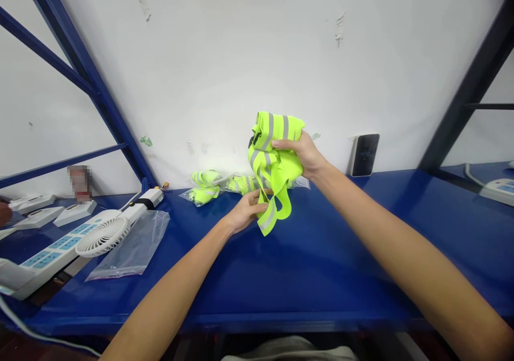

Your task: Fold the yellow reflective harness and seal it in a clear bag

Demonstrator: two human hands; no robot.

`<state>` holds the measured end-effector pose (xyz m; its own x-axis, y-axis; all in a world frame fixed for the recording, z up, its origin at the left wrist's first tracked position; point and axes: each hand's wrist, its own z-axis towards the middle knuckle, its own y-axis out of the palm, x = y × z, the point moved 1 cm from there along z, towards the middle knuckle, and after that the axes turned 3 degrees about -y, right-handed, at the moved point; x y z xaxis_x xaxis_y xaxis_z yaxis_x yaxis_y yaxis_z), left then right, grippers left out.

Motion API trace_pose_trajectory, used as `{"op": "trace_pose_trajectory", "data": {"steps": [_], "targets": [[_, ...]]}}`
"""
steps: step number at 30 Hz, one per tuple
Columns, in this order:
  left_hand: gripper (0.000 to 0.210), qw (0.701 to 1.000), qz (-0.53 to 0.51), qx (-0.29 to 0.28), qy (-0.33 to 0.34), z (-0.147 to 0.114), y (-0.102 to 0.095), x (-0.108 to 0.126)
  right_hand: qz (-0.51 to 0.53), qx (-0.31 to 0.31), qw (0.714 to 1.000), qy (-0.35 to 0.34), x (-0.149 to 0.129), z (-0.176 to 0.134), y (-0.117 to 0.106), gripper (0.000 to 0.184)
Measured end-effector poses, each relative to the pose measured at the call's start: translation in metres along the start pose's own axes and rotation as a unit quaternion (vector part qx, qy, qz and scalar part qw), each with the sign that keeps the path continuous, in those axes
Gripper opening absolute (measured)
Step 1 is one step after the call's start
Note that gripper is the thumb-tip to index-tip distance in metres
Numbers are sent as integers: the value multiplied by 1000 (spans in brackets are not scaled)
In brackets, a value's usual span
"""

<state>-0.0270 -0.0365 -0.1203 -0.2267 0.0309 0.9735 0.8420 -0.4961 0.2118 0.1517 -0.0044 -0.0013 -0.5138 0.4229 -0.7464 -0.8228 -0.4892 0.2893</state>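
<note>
A bundle of neon-yellow reflective straps (283, 130) with grey stripes is held up above the blue table. My right hand (303, 155) is closed on the bundle's right side, thumb across the front. Black bits, perhaps buckles, show at its left edge. Loops of strap hang down below. My left hand (247, 211) is lower, its fingers closed around a hanging strap at the left. Part of its fingers is hidden behind the strap. Behind the hands, clear bags of similar yellow straps (204, 194) lie against the wall.
On the blue table (321, 275), an empty clear plastic bag (138, 248) lies at left beside a white handheld fan (104, 236) and a long power strip (56, 251). A phone (365, 155) leans on the wall at right. Blue metal posts (108, 104) frame the left side.
</note>
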Motion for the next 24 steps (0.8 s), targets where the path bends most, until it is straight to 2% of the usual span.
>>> {"op": "trace_pose_trajectory", "data": {"steps": [4, 6, 10, 14, 16, 20, 24], "targets": [[51, 992, 60, 99, 48, 7, -7, -1, -24, -31, 999, -18, -6, 2, -7, 41], [51, 988, 78, 122, 61, 9, -10, -1, -47, -47, 998, -20, -10, 1, -10, 42], [41, 989, 108, 92, 43, 6, -8, 4, -94, -60, 994, -6, -20, -1, -14, 42], [58, 992, 92, 70, 53, 2, -4, 6, -113, -62, 991, 26, -28, -3, -19, 42], [59, 988, 101, 88, 73, 3, -6, 4, -110, -61, 992, 30, -30, -4, -22, 43], [46, 978, 126, 138, 91, 7, -13, -5, -108, -76, 991, 23, -29, -3, -30, 42], [39, 979, 119, 133, 102, 11, -15, -11, -108, -91, 990, 17, -27, -2, -34, 42]]}}
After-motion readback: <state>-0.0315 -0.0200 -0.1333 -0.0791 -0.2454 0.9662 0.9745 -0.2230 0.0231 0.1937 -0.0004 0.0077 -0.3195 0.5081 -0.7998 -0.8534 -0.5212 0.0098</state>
